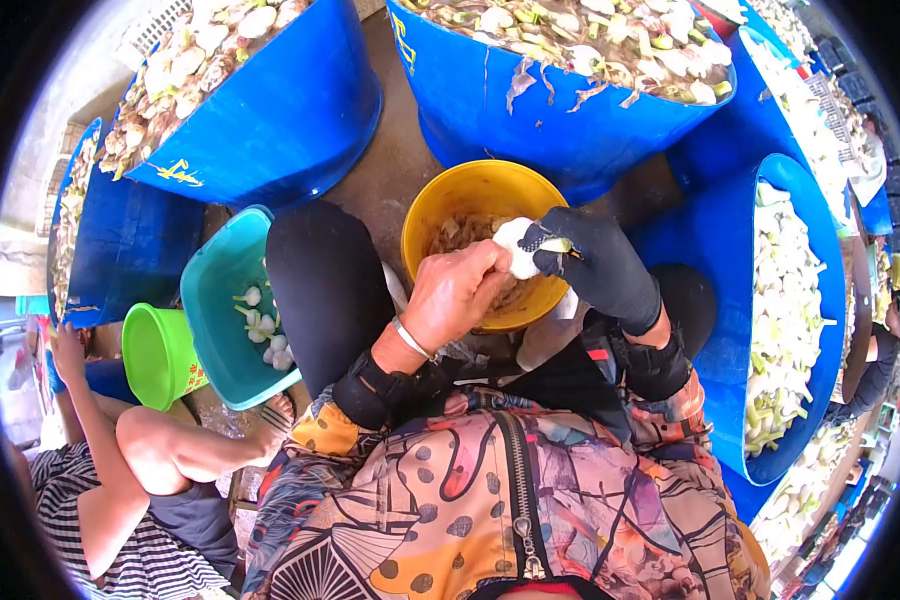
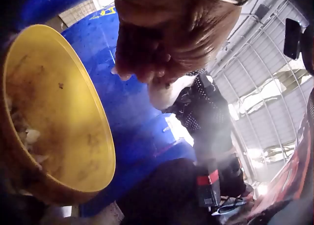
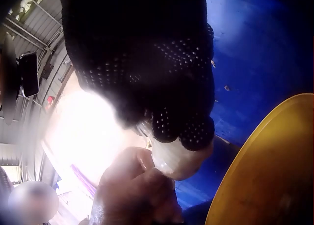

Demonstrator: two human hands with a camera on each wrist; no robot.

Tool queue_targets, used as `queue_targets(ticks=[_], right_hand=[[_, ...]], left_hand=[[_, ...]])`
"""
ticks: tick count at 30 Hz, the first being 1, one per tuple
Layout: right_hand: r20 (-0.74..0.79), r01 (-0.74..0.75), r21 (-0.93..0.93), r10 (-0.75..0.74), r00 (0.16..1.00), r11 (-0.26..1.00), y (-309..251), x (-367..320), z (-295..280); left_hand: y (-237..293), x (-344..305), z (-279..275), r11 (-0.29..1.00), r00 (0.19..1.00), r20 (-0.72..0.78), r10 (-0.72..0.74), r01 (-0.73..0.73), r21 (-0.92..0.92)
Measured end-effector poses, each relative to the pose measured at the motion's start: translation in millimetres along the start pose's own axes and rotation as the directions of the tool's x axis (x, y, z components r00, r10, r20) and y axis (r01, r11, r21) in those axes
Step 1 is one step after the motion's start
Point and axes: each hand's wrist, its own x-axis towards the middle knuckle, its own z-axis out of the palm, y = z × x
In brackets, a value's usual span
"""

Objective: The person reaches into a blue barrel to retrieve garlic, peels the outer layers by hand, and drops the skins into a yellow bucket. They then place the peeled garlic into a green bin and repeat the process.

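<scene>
A white garlic bulb [image 1: 516, 247] with a short green stem is held over a yellow bucket [image 1: 417, 215] with brownish peelings inside. My right hand [image 1: 602, 268], in a black glove with pale dots, grips the bulb by its stem side. Bare and wearing a silver bangle, my left hand [image 1: 450, 295] pinches the bulb's other side with curled fingers and thumb. In the right wrist view the bulb [image 3: 176, 158] shows smooth and pale between both hands. The left wrist view shows the bulb [image 2: 162, 95] partly covered by the left fingers.
Blue tubs [image 1: 570, 140] heaped with garlic stand in front, and another blue tub [image 1: 705, 330] with trimmed bulbs is at right. On the left are a teal basin [image 1: 205, 300] with several bulbs and a green bucket [image 1: 150, 350]. A seated person [image 1: 110, 510] is beside them.
</scene>
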Motion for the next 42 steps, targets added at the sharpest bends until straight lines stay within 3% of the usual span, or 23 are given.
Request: queue_targets(ticks=[1,4,7,10,13,15,17,18,21,22,26,28,30,31,33,36,42], right_hand=[[0.008,-0.03,0.001,0.03,1.0,1.0,1,0,-1],[0.077,-0.179,0.268,0.164,0.983,0.947,7,-1,-5],[-0.081,-0.18,0.527,0.26,0.962,0.83,3,-1,-11],[-0.138,-0.1,0.64,0.242,0.96,0.762,2,-1,-21],[-0.212,-0.056,0.76,0.327,0.921,0.648,4,0,-20],[-0.281,-0.016,0.821,0.43,0.858,0.57,2,1,-17],[-0.264,0.086,0.933,0.503,0.823,0.349,16,0,-16],[-0.24,0.136,0.964,0.531,0.813,0.226,17,4,-17],[-0.231,0.091,0.962,0.588,0.775,0.257,11,1,-15],[-0.202,0.061,0.968,0.614,0.763,0.243,12,0,-13],[-0.292,-0.058,0.844,0.548,0.784,0.534,3,0,-2],[-0.363,-0.099,0.711,0.483,0.797,0.697,0,0,6],[-0.397,-0.156,0.638,0.496,0.772,0.754,-3,2,16],[-0.419,-0.183,0.597,0.499,0.759,0.781,-4,3,19],[-0.382,-0.203,0.555,0.464,0.799,0.807,-5,2,19],[-0.313,-0.248,0.593,0.503,0.806,0.766,-13,4,20],[-0.314,-0.239,0.658,0.55,0.774,0.714,-2,6,29]], left_hand=[[1,0,1,1.0,1.0,-0.012,-0.011,0.011,0.002],[-1,-1,5,0.998,0.998,-0.056,-0.032,0.03,-0.046],[-18,-4,11,0.995,0.992,-0.086,-0.087,0.083,-0.046],[-36,-9,21,0.98,0.987,0.097,-0.128,0.111,0.167],[-47,-19,33,0.922,0.874,0.439,-0.209,0.026,0.387],[-43,-22,35,0.948,0.896,0.37,-0.245,0.142,0.284],[-30,-14,40,0.963,0.914,0.31,-0.26,0.224,0.148],[-27,-11,40,0.976,0.949,0.24,-0.207,0.217,-0.018],[-9,-2,34,0.785,0.906,0.231,-0.355,0.423,-0.452],[0,1,33,0.66,0.923,0.185,-0.336,0.371,-0.653],[34,16,13,0.599,0.926,0.152,-0.346,0.342,-0.724],[26,19,17,0.734,0.935,0.062,-0.348,0.314,-0.602],[15,20,22,0.837,0.939,-0.023,-0.344,0.296,-0.46],[12,17,23,0.779,0.926,0.029,-0.377,0.334,-0.53],[9,11,20,0.641,0.893,0.142,-0.426,0.409,-0.649],[-1,2,19,0.347,0.895,0.25,-0.37,0.383,-0.856],[-11,0,23,0.331,0.903,0.212,-0.375,0.344,-0.879]])
